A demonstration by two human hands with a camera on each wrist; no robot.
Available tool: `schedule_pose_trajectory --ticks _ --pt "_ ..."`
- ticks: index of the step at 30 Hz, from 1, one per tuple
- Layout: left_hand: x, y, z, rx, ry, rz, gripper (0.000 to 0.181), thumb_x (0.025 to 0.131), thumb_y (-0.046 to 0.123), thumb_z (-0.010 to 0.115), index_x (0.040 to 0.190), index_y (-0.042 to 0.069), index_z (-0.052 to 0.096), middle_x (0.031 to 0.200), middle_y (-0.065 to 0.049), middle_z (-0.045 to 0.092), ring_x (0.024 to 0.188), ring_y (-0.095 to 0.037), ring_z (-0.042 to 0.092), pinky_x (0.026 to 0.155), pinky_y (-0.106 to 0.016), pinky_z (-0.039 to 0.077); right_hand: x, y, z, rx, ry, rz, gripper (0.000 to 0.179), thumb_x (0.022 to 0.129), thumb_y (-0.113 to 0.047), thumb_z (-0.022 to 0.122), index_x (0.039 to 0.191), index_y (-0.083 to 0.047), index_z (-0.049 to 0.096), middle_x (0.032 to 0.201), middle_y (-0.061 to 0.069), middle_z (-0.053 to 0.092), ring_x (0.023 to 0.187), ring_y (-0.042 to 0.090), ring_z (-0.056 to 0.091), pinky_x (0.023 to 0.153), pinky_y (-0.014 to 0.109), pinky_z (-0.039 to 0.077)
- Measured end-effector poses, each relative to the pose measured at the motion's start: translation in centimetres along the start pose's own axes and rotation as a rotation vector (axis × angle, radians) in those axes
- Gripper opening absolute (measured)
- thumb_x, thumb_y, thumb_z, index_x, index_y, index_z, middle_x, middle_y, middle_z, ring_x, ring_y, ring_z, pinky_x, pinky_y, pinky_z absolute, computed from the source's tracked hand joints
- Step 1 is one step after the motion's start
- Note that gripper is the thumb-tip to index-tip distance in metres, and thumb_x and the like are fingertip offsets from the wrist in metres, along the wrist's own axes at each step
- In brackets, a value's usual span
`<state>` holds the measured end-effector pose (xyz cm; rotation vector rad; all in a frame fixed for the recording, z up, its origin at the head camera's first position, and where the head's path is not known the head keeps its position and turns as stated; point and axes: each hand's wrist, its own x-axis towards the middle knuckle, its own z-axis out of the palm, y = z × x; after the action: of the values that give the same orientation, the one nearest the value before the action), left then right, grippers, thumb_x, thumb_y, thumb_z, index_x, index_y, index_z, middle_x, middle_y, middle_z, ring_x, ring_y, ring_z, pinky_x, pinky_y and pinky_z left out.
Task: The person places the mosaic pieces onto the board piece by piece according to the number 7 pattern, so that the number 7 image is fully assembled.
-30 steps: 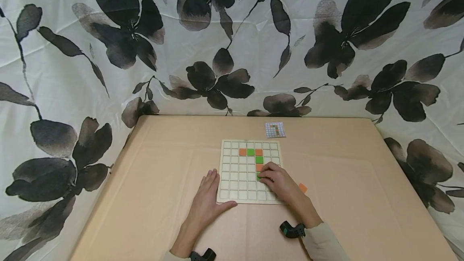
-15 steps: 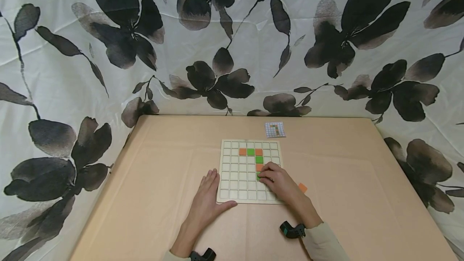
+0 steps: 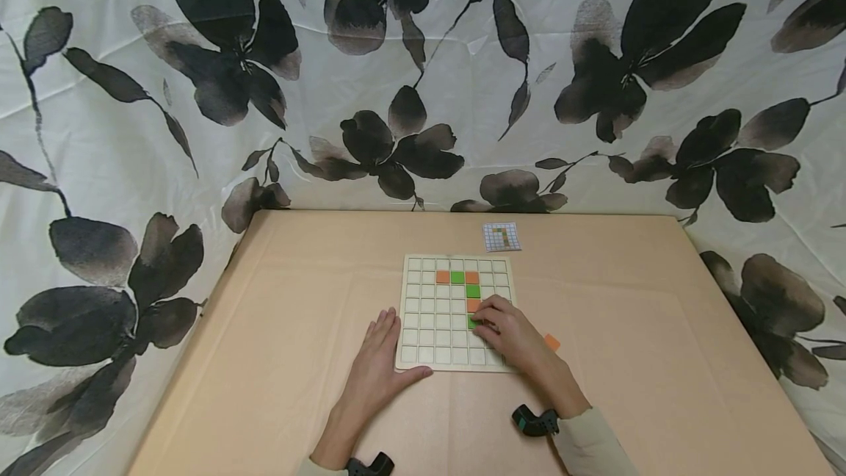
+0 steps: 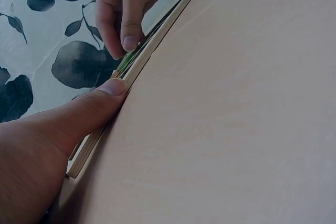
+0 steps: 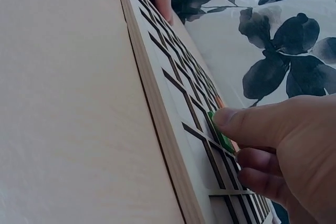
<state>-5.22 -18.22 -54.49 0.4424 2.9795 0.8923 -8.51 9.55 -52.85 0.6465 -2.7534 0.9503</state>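
Observation:
A wooden grid board (image 3: 426, 338) lies on the table, with orange and green square tiles set in an angular line. My left hand (image 3: 378, 366) rests along its left side, fingers straight, with the thumb at the near edge. My right hand (image 3: 512, 336) reaches over the right half of the board. Its thumb and curled fingers pinch a green tile (image 5: 222, 136) at the lower end of the line, partly covered by the fingertips in the head view. Directly beyond that tile sits an orange tile (image 3: 473, 305).
One loose orange tile (image 3: 552, 343) lies right of the board, beside my right wrist. A small card with a gridded pattern (image 3: 501, 237) lies beyond the board on the table (image 3: 297, 285). Floral cloth (image 3: 423, 72) hangs behind the table.
My right hand's fingertips have shifted very slightly right, so a bit more of the green tile shows. The left hand and the board stay where they were.

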Motion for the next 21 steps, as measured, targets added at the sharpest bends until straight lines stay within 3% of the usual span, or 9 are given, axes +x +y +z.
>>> schedule_pose_trajectory --ticks 21 --pt "-0.13 -0.05 -0.17 -0.007 0.001 0.011 0.112 0.072 0.068 0.077 0.151 -0.003 0.04 0.162 -0.019 0.033 0.154 -0.032 0.026 0.131 -0.043 0.02 -0.35 -0.11 -0.65 -0.058 0.038 -0.001 0.019 0.083 -0.016 0.08 0.101 -0.01 0.074 0.102 -0.002 0.065 0.092 0.011 0.058 0.078 0.028 0.058"
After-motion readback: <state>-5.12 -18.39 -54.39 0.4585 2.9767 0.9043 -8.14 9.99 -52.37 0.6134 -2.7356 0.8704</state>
